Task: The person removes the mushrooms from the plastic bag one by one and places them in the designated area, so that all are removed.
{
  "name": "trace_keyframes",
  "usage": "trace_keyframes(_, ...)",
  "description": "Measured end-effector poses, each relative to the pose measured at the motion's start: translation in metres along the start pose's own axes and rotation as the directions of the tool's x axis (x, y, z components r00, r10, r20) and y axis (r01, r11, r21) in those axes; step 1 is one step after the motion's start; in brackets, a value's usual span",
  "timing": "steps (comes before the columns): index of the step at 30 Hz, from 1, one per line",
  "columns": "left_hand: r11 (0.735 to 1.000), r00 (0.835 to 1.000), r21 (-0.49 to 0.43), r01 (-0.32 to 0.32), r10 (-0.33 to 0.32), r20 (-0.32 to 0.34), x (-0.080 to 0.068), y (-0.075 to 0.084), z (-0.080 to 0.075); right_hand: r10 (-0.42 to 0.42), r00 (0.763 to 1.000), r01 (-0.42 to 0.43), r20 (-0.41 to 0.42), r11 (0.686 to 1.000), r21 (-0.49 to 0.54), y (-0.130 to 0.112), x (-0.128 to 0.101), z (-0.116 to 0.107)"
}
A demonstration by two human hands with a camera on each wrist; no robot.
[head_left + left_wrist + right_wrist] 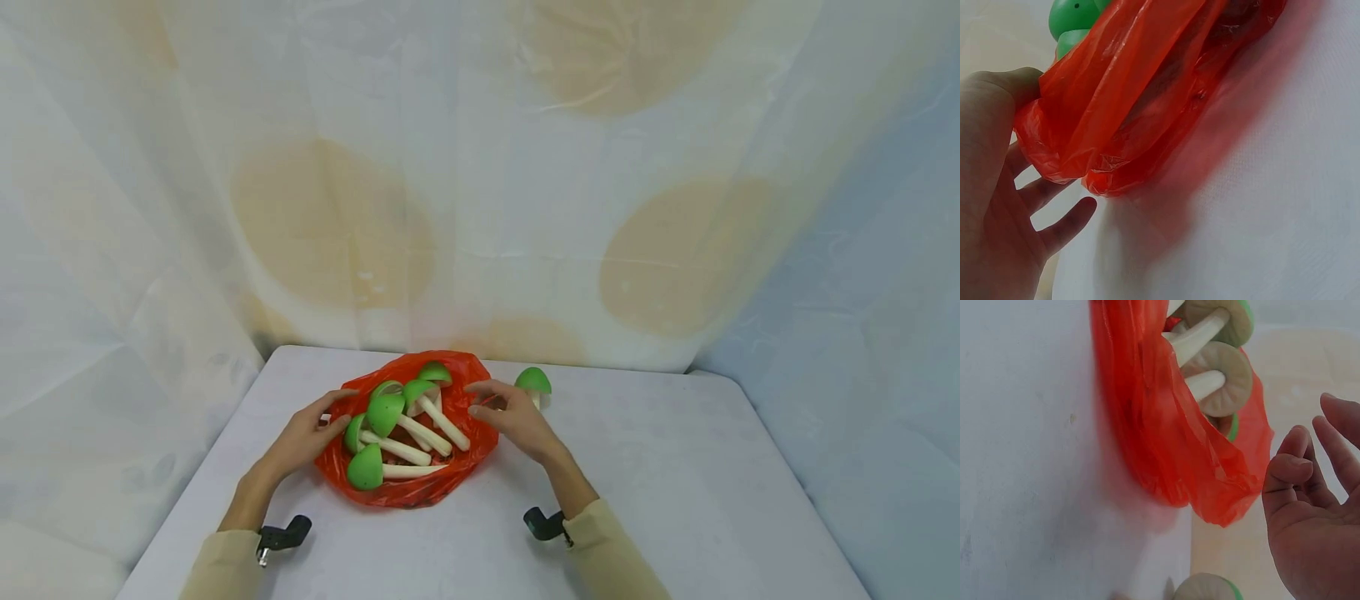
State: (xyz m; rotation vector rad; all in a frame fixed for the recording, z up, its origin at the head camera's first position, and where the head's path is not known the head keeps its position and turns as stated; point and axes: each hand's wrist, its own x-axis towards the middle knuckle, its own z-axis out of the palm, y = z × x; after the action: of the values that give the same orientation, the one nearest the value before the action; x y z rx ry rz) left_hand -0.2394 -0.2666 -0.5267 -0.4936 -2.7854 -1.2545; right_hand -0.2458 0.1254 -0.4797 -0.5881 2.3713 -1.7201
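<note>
A red plastic bag (408, 497) lies spread wide on the table, holding several fake mushrooms (385, 414) with green domed caps and white stems. My left hand (298, 433) is at the bag's left rim; in the left wrist view its thumb (1025, 84) lies against the red film, the other fingers spread below and partly hidden by it. My right hand (521, 421) hovers by the right rim. In the right wrist view its fingers (1294, 469) bend loosely, apart from the bag, with nothing in them. Beyond this hand lies another green-capped mushroom (533, 380), its stem partly covered.
A white-covered table (675, 492) extends on both sides of the bag. Pale sheeting with tan circles (517, 192) hangs behind it, and more sheeting stands at the left and right. A small black camera (285, 533) is strapped at each wrist.
</note>
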Motion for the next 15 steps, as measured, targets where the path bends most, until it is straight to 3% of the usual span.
trace_keyframes(8, 1.0, 1.0, -0.011, 0.023, -0.023, 0.015, 0.0, 0.0, -0.001, -0.008, 0.999, 0.008, 0.047, 1.0, 0.004, 0.003, 0.008, 0.012)
trace_keyframes(15, 1.0, 1.0, -0.02, 0.019, -0.019, 0.017, 0.001, 0.001, -0.001, -0.011, 0.996, 0.016, 0.09, 0.998, -0.063, 0.011, 0.017, 0.017)
